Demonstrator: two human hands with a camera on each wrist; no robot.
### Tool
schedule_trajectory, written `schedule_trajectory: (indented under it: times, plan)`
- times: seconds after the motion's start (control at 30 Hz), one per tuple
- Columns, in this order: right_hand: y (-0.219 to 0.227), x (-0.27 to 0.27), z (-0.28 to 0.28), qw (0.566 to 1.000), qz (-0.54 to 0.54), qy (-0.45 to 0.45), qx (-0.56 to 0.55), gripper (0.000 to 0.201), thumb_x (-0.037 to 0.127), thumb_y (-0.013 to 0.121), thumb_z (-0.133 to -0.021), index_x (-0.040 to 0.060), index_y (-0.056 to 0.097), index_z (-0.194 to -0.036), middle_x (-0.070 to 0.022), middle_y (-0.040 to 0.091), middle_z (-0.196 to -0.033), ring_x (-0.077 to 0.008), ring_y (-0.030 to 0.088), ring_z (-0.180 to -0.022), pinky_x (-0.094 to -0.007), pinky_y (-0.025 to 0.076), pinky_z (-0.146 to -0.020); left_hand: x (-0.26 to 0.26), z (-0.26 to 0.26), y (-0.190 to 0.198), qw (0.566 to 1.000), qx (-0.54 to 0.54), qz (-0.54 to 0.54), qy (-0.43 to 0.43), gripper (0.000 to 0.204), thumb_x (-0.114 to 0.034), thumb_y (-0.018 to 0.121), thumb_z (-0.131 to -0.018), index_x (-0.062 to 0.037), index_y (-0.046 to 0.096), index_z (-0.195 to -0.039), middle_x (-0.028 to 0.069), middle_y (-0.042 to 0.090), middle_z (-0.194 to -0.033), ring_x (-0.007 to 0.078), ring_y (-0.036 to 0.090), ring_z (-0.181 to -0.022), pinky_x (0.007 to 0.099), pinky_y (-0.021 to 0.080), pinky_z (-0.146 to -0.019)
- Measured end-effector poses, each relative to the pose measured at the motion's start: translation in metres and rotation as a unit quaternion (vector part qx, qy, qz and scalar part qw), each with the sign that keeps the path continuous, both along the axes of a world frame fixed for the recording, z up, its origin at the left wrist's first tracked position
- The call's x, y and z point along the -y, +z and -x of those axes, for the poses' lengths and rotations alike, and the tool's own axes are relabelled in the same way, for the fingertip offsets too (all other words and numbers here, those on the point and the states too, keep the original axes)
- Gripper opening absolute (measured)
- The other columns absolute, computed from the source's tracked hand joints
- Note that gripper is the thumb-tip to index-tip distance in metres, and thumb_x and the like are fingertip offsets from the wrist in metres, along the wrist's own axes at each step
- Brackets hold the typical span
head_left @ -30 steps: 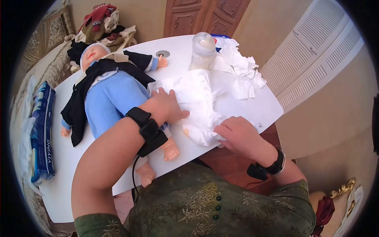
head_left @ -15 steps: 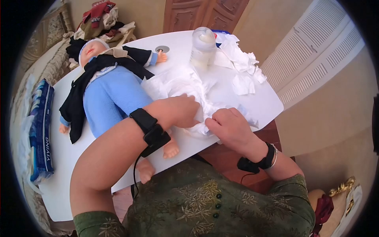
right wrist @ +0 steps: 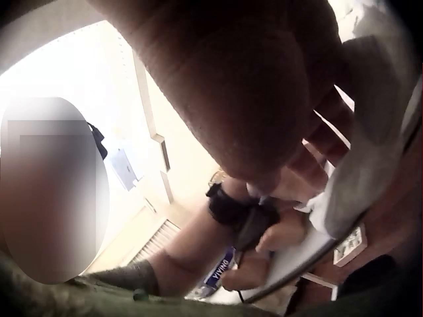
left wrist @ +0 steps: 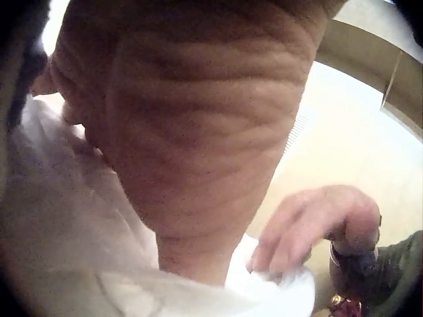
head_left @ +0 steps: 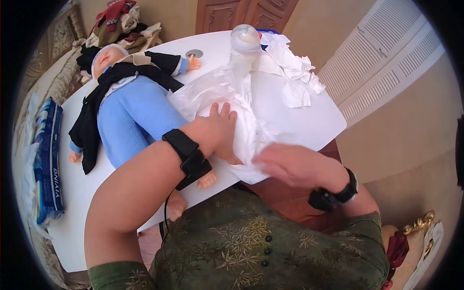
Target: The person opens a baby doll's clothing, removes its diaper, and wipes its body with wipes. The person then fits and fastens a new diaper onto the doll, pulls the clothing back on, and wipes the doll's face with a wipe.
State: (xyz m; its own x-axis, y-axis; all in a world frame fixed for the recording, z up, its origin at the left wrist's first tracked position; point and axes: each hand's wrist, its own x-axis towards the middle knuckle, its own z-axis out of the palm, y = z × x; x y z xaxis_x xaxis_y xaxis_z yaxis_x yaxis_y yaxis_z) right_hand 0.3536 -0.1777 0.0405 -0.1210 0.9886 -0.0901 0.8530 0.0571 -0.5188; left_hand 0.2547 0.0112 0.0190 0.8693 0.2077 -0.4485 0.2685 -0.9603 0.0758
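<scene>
A white diaper point(head_left: 247, 128) lies unfolded on the white table point(head_left: 309, 123), its near end at the table's front edge. My left hand point(head_left: 220, 137) rests on it with the fingers spread and pressing down on its inner side. Blurred by motion, my right hand point(head_left: 297, 163) is at the diaper's near right end, fingers extended and at the white edge. In the left wrist view the fingers of the right hand point(left wrist: 314, 228) reach down towards the diaper. To the left lies a baby doll point(head_left: 137, 108) in light blue trousers and a black top, its bare feet near my left wrist.
A baby bottle point(head_left: 245, 43) stands beyond the diaper. Crumpled white tissues point(head_left: 290, 63) lie at the back right. A blue YIYING pack point(head_left: 50, 164) stands along the left table edge. Behind the doll is a heap of clothes point(head_left: 123, 29).
My right hand has loosened from its curled grip at the diaper's edge and its fingers have straightened. The diaper is spread wider towards the bottle, with my left hand shifted across it.
</scene>
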Motion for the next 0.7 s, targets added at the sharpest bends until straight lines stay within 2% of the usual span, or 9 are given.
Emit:
schedule_trajectory:
  times: [0.03,0.1,0.13,0.27,0.33,0.5,0.57,0.6,0.7]
  plan:
    - [-0.001,-0.010,-0.001,1.000,-0.001,0.001,0.000,0.035,0.019,0.064,-0.080,0.0025,0.055,-0.109,-0.0141,0.058,-0.096,-0.0341,0.055,-0.091,-0.0398,0.046,-0.077,0.000,0.001,-0.001,1.000,0.009,0.005,0.000,0.123,-0.060,0.076,-0.058,0.0056,0.016,-0.143,0.0252,0.011,-0.151,0.0430,0.010,-0.140,0.0479,0.028,-0.109]
    - [-0.010,-0.031,-0.004,0.974,-0.187,-0.003,0.129,0.043,0.014,0.069,-0.076,0.0007,0.055,-0.115,-0.0159,0.055,-0.112,-0.0343,0.053,-0.102,-0.0401,0.044,-0.088,-0.002,0.001,-0.006,1.000,0.019,0.007,0.002,0.123,-0.060,0.077,-0.058,0.0056,0.016,-0.143,0.0251,0.011,-0.151,0.0431,0.011,-0.140,0.0474,0.028,-0.109]
    - [-0.016,-0.038,-0.008,0.977,-0.158,0.028,0.138,0.051,0.013,0.071,-0.074,0.0016,0.052,-0.120,-0.0181,0.052,-0.120,-0.0346,0.050,-0.111,-0.0398,0.043,-0.092,-0.003,0.001,-0.007,1.000,0.026,0.006,-0.005,0.123,-0.060,0.077,-0.057,0.0058,0.017,-0.143,0.0257,0.011,-0.151,0.0434,0.011,-0.139,0.0471,0.028,-0.110]
    - [-0.036,-0.029,-0.020,0.979,-0.112,0.068,0.159,0.063,0.019,0.073,-0.071,0.0027,0.046,-0.125,-0.0174,0.049,-0.126,-0.0335,0.047,-0.117,-0.0390,0.043,-0.092,-0.012,0.005,-0.006,0.999,0.032,0.022,-0.005,0.124,-0.060,0.077,-0.056,0.0059,0.018,-0.143,0.0278,0.013,-0.150,0.0448,0.011,-0.139,0.0458,0.026,-0.111]
    - [-0.037,-0.015,-0.029,0.987,-0.015,-0.016,0.156,0.080,0.023,0.076,-0.069,0.0048,0.036,-0.136,-0.0187,0.043,-0.135,-0.0335,0.040,-0.127,-0.0410,0.039,-0.098,-0.017,0.003,-0.008,0.999,0.032,0.017,0.000,0.124,-0.060,0.077,-0.055,0.0059,0.018,-0.143,0.0279,0.014,-0.149,0.0449,0.011,-0.139,0.0454,0.025,-0.111]
    - [-0.038,-0.002,-0.037,0.984,0.003,-0.051,0.173,0.085,0.024,0.076,-0.070,0.0055,0.031,-0.140,-0.0197,0.039,-0.139,-0.0337,0.033,-0.133,-0.0454,0.031,-0.104,-0.031,-0.002,-0.008,0.999,0.036,0.004,-0.012,0.120,-0.058,0.077,-0.058,0.0039,0.019,-0.143,0.0259,0.015,-0.150,0.0421,0.012,-0.140,0.0431,0.024,-0.112]
    - [-0.033,-0.008,-0.040,0.987,0.016,-0.061,0.146,0.085,0.025,0.075,-0.070,0.0049,0.031,-0.140,-0.0200,0.039,-0.139,-0.0337,0.033,-0.133,-0.0463,0.029,-0.105,-0.035,0.000,-0.007,0.993,0.101,0.033,-0.053,0.096,-0.052,0.072,-0.068,0.0016,0.034,-0.137,0.0254,0.034,-0.142,0.0394,0.030,-0.134,0.0436,0.031,-0.107]
    - [-0.030,-0.012,-0.042,0.988,0.026,-0.062,0.139,0.085,0.026,0.075,-0.070,0.0044,0.031,-0.140,-0.0202,0.039,-0.139,-0.0340,0.032,-0.134,-0.0459,0.027,-0.106,-0.036,-0.002,-0.006,0.993,0.102,0.031,-0.054,0.096,-0.052,0.072,-0.068,0.0016,0.034,-0.137,0.0254,0.034,-0.142,0.0394,0.030,-0.134,0.0436,0.031,-0.107]
    - [-0.037,-0.028,-0.047,0.990,0.005,-0.055,0.129,0.086,0.028,0.075,-0.070,0.0034,0.031,-0.140,-0.0207,0.040,-0.138,-0.0343,0.031,-0.134,-0.0455,0.025,-0.107,-0.029,-0.006,0.002,0.989,0.082,0.070,-0.103,0.067,-0.045,0.066,-0.078,0.0000,0.049,-0.124,0.0233,0.051,-0.124,0.0367,0.048,-0.118,0.0442,0.038,-0.099]
